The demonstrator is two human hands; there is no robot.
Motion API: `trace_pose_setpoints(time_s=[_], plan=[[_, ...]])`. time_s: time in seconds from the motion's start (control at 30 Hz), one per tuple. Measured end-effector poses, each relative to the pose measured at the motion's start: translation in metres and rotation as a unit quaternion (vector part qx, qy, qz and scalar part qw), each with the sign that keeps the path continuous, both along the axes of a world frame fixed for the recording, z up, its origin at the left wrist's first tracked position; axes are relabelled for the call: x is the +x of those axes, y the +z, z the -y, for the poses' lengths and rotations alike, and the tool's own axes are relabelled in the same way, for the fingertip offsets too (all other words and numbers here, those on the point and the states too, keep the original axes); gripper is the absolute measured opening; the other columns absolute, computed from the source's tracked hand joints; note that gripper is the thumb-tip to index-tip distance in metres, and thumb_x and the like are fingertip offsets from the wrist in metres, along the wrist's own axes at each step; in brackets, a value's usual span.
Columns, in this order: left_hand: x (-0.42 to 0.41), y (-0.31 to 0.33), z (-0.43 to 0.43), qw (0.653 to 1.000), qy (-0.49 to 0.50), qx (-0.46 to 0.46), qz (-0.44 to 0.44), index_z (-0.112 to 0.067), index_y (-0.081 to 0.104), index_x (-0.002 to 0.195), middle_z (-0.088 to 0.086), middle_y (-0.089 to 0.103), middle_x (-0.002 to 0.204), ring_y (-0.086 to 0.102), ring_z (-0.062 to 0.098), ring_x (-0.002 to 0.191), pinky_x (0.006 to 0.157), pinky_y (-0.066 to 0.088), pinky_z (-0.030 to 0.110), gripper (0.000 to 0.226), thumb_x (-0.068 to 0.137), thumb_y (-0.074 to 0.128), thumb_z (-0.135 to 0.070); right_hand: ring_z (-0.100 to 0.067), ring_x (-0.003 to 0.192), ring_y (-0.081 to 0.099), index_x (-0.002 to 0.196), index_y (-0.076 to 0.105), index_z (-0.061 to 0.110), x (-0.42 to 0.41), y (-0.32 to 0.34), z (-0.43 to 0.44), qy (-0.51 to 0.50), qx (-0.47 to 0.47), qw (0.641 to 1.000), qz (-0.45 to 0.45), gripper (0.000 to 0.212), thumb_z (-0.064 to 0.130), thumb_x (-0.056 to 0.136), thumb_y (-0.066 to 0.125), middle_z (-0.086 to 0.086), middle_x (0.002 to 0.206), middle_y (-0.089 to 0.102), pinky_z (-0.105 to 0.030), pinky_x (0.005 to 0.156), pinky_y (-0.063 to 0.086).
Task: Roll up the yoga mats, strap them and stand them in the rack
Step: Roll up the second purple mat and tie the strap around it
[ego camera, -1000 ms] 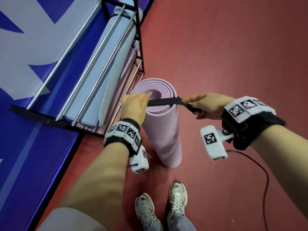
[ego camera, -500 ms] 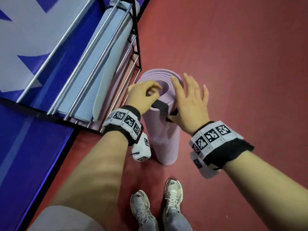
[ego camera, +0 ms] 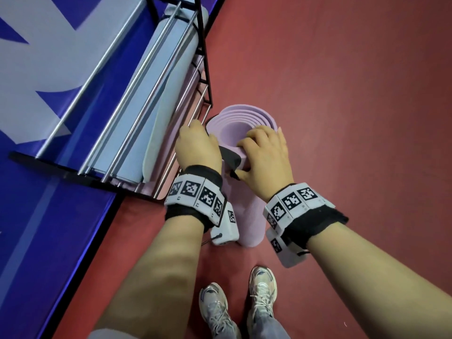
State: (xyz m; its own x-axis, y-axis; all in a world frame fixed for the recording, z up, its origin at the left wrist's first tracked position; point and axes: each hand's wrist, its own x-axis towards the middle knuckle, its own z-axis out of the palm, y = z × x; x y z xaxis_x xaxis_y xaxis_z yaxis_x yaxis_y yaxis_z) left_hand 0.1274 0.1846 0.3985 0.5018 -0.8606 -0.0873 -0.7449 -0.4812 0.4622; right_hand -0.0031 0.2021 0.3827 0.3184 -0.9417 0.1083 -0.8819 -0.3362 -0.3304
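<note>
Gripping mat (ego camera: 244, 118) with left hand (ego camera: 198, 148), pinching strap (ego camera: 228, 156) with right hand (ego camera: 266, 155) to cinch. Parked by rack (ego camera: 205, 62), 10 o'clock

Tight at the rack (ego camera: 207, 77), open away from it.
Blocked just right of its near corner by an upright purple mat (ego camera: 252, 216); barred inside by steel rails (ego camera: 97, 67) over a blue mat (ego camera: 139, 94); clear over red floor (ego camera: 342, 94) farther right.
</note>
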Motion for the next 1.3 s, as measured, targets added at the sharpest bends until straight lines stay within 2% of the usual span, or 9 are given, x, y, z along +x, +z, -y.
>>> trace_pose_setpoints(time_s=[0.13,0.23,0.3,0.5,0.63,0.77,0.87,1.0,1.3], plan=[[0.012,0.010,-0.006,0.996,0.046,-0.074,-0.030,-0.003,0.061,0.099,0.014,0.065,0.101,0.057,0.029,0.092,0.072,0.036,0.034,0.015,0.093,0.049,-0.007,-0.042,0.133,0.034,0.099,0.066,0.006,-0.003,-0.003,0.000,-0.022,0.042,0.999,0.027,0.054,0.029,0.056,0.087,-0.019,0.134,0.050,-0.059,0.108,0.027],[0.031,-0.016,-0.013,0.963,0.189,-0.057,-0.184,-0.003,0.067,0.091,0.018,0.068,0.095,0.063,0.030,0.092,0.077,0.046,0.027,0.019,0.091,0.054,-0.016,-0.040,0.138,0.026,0.103,0.065,0.008,-0.009,-0.003,0.002,-0.014,0.055,0.997,0.055,0.057,0.035,0.058,0.087,-0.018,0.140,0.043,-0.054,0.111,0.028],[0.036,-0.041,-0.019,0.917,0.270,-0.040,-0.291,0.000,0.068,0.084,0.024,0.068,0.088,0.066,0.038,0.088,0.081,0.054,0.042,0.024,0.084,0.056,-0.021,-0.039,0.142,0.018,0.103,0.065,0.009,-0.011,-0.004,-0.001,-0.006,0.056,0.995,0.081,0.055,0.037,0.060,0.086,-0.018,0.147,0.035,-0.050,0.114,0.023],[0.013,-0.098,-0.041,0.926,0.192,0.101,-0.308,0.005,0.059,0.077,0.016,0.053,0.064,0.053,0.027,0.068,0.060,0.052,0.035,0.020,0.092,0.053,-0.008,-0.042,0.143,0.009,0.098,0.066,0.009,-0.030,-0.012,-0.020,0.011,0.036,0.985,0.166,0.049,0.039,0.064,0.084,-0.025,0.153,0.017,-0.039,0.112,0.009],[-0.010,-0.074,-0.034,0.933,0.102,-0.030,-0.343,-0.004,0.057,0.104,0.014,0.063,0.100,0.056,0.021,0.089,0.073,0.042,0.022,0.019,0.099,0.043,-0.015,-0.037,0.145,0.000,0.096,0.065,0.009,-0.040,-0.009,-0.009,-0.027,0.069,0.980,0.187,0.047,0.040,0.066,0.082,-0.021,0.156,0.007,-0.034,0.113,0.003],[-0.019,-0.015,-0.022,0.868,-0.056,-0.189,-0.456,-0.020,0.034,0.142,-0.003,0.038,0.146,0.035,0.008,0.135,0.111,0.029,0.021,0.059,0.091,0.038,-0.050,-0.030,0.146,-0.006,0.097,0.066,0.013,-0.031,-0.002,0.004,-0.037,0.109,0.968,0.223,0.051,0.057,0.070,0.069,-0.017,0.158,-0.005,-0.034,0.115,0.005],[-0.029,-0.013,-0.017,0.947,-0.211,-0.112,-0.216,-0.023,0.043,0.139,-0.004,0.042,0.145,0.032,0.017,0.137,0.114,0.023,0.044,0.083,0.078,0.027,-0.077,-0.009,0.143,0.016,0.132,0.048,0.022,-0.019,0.000,-0.005,-0.084,0.164,0.932,0.313,0.064,0.057,0.078,0.049,-0.005,0.159,-0.009,-0.024,0.107,0.027],[-0.023,-0.031,-0.018,0.945,-0.272,-0.179,-0.023,-0.016,0.065,0.120,0.003,0.061,0.127,0.049,0.034,0.120,0.100,0.036,0.055,0.076,0.079,0.036,-0.073,0.003,0.136,0.023,0.149,0.017,0.029,-0.021,-0.007,0.001,-0.186,0.233,0.808,0.508,0.060,0.041,0.095,0.040,0.014,0.152,0.022,-0.022,0.111,0.022],[-0.005,-0.044,-0.021,0.949,-0.262,-0.174,0.027,-0.017,0.056,0.130,-0.001,0.055,0.136,0.037,0.034,0.134,0.097,0.036,0.060,0.068,0.084,0.040,-0.064,-0.003,0.139,0.027,0.146,0.028,0.030,-0.011,-0.074,-0.020,-0.186,0.260,0.829,0.460,0.044,0.033,0.103,0.026,0.011,0.152,0.032,-0.034,0.118,0.020]])
